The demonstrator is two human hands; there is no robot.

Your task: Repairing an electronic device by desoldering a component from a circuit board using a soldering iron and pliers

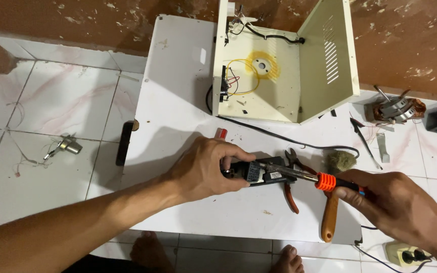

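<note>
White board serves as your bench (188, 96), laid on the tiled floor (51, 106). Your left hand (206, 169) clamps down on a small black module (259, 172) near the bench's front middle, fingers curled over its left end. Your right hand (395, 202) grips the orange-collared soldering iron (304, 176) by its handle, the metal tip resting on the module's top. Red-handled pliers (292, 189) lie just behind and under the iron, a wooden-handled brush (332, 202) beside them. An open cream metal box (279, 65) with loose wires stands at the back.
</note>
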